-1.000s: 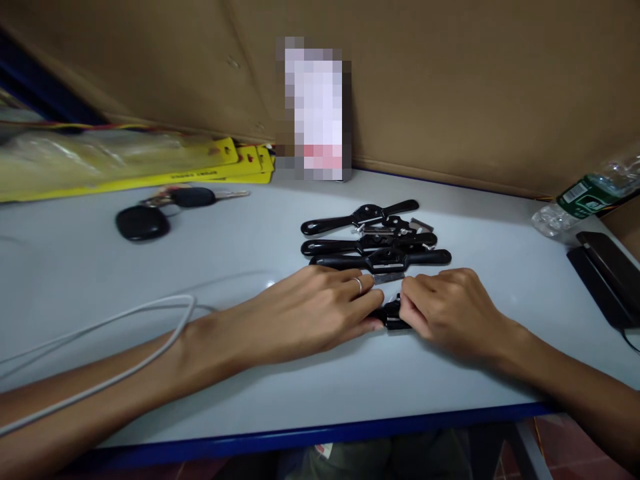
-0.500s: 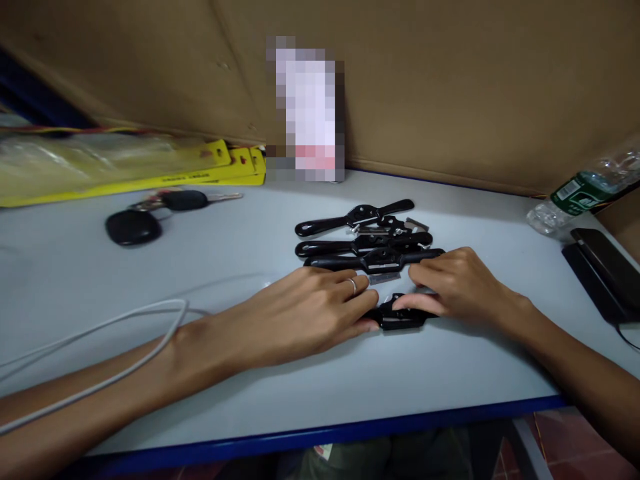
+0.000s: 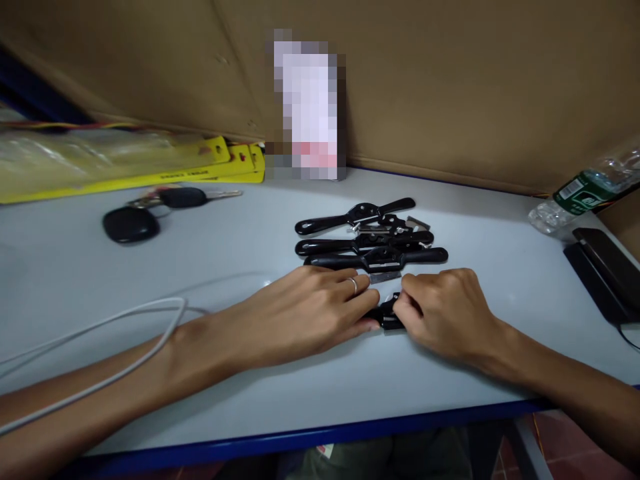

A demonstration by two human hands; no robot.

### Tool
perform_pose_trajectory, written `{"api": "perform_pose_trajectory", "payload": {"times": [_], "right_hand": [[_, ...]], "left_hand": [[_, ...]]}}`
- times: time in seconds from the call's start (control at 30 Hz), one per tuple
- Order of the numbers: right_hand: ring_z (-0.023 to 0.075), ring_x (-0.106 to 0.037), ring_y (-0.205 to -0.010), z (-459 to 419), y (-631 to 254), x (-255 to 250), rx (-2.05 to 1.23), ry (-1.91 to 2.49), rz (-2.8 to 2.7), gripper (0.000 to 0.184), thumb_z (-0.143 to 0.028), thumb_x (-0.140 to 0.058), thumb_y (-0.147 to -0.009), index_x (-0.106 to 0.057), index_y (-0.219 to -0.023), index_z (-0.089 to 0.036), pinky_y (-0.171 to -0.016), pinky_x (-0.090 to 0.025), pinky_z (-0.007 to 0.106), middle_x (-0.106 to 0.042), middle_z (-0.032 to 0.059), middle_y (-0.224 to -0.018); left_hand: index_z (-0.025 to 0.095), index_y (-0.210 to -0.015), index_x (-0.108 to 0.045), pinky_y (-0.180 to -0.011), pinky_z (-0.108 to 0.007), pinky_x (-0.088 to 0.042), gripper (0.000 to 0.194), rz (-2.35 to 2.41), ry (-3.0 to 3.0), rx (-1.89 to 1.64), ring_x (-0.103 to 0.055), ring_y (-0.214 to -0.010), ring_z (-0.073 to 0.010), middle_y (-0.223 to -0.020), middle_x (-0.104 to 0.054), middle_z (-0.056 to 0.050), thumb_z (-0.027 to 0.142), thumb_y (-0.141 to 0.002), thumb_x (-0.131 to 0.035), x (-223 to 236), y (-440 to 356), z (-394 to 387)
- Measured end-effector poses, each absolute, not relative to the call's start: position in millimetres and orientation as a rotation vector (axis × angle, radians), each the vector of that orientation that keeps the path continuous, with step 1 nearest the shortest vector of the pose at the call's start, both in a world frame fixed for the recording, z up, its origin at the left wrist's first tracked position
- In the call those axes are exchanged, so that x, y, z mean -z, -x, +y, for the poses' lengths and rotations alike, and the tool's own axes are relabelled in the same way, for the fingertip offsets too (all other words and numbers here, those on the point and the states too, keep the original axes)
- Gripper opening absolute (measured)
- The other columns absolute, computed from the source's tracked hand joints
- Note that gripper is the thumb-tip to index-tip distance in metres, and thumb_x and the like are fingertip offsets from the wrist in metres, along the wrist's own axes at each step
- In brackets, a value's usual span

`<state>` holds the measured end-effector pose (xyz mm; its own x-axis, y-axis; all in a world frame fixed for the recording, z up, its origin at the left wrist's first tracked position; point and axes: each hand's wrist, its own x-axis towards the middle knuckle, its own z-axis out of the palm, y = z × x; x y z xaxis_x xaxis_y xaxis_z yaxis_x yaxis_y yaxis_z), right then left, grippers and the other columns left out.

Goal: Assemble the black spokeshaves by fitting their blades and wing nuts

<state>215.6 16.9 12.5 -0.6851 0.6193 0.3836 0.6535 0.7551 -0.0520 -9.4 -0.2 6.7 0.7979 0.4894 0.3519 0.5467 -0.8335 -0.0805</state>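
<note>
A black spokeshave [image 3: 389,316] lies near the front of the table, its middle showing between my hands. My left hand [image 3: 320,307], with a ring, is closed around the tool's left handle. Over its right part sits my right hand [image 3: 445,313], fingers curled in a pinch at the middle; what lies between the fingertips is hidden. A loose flat blade [image 3: 385,277] rests just beyond my fingers. Behind it lie more black spokeshaves, the nearest one [image 3: 383,259] close to my left knuckles, with loose metal parts [image 3: 395,227] among them.
Car keys [image 3: 131,223] lie at left, in front of yellow-edged plastic packages [image 3: 215,175]. A white cable [image 3: 173,313] crosses over my left forearm. On the right are a plastic bottle [image 3: 575,197] and a dark phone-like device [image 3: 607,267]. Cardboard [image 3: 450,93] walls the back.
My right hand has turned and curled inward, its thumb no longer stretched along the spokeshave, and now covers the tool's right part. My left hand stays in place.
</note>
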Motion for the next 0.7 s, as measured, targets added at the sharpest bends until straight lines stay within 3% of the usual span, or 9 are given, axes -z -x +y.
{"api": "perform_pose_trajectory", "payload": {"times": [0.1,0.2,0.37,0.47,0.57,0.7], "right_hand": [[0.0096,-0.04,-0.047,32,-227,-17,-0.033,0.849,-2.576,0.03,-0.019,-0.046,-0.096,-0.061,-0.07,-0.018,-0.052,-0.021,0.03,-0.058,-0.0032,-0.056],[0.0103,-0.046,-0.052,47,-237,-22,0.016,0.655,-2.651,0.037,-0.034,-0.043,-0.107,-0.065,-0.082,-0.018,-0.053,-0.022,0.029,-0.061,-0.0024,-0.062],[0.0112,-0.045,-0.052,53,-239,-24,0.095,0.604,-2.82,0.04,-0.046,-0.045,-0.108,-0.066,-0.087,-0.018,-0.053,-0.018,0.031,-0.061,-0.0029,-0.063],[0.0115,-0.045,-0.053,48,-236,-21,0.107,0.55,-2.825,0.032,-0.036,-0.047,-0.107,-0.068,-0.091,-0.017,-0.054,-0.018,0.031,-0.063,-0.0019,-0.066],[0.0119,-0.04,-0.05,37,-230,-18,0.168,0.589,-2.797,0.032,-0.019,-0.043,-0.103,-0.065,-0.08,-0.017,-0.053,-0.018,0.033,-0.06,-0.0016,-0.061],[0.0123,-0.035,-0.044,18,-218,-13,0.3,0.82,-2.653,0.029,-0.012,-0.045,-0.092,-0.061,-0.069,-0.018,-0.052,-0.017,0.033,-0.057,-0.0012,-0.052]], "left_hand": [[0.018,-0.084,-0.059,-0.051,-0.031,-0.038,0.045,-0.811,2.801,0.476,-0.058,-0.059,-0.0167,-0.072,-0.06,0.0,0.036,-0.112,-0.029,-6,10,0],[0.018,-0.084,-0.059,-0.051,-0.031,-0.039,0.044,-0.798,2.796,0.486,-0.059,-0.061,-0.0169,-0.072,-0.06,-0.001,0.036,-0.112,-0.03,-5,10,0],[0.018,-0.085,-0.059,-0.052,-0.03,-0.038,0.044,-0.811,2.811,0.472,-0.057,-0.06,-0.016,-0.073,-0.06,0.0,0.037,-0.112,-0.029,-5,10,0],[0.018,-0.085,-0.06,-0.052,-0.03,-0.037,0.044,-0.819,2.816,0.484,-0.058,-0.062,-0.0163,-0.073,-0.061,-0.001,0.037,-0.112,-0.031,-5,10,0],[0.017,-0.084,-0.061,-0.053,-0.031,-0.037,0.044,-0.828,2.828,0.482,-0.059,-0.064,-0.0177,-0.073,-0.061,-0.002,0.035,-0.112,-0.032,-4,10,-1],[0.017,-0.084,-0.061,-0.054,-0.031,-0.036,0.042,-0.83,2.827,0.487,-0.057,-0.063,-0.0176,-0.072,-0.061,-0.001,0.034,-0.111,-0.034,-4,10,0]]}}
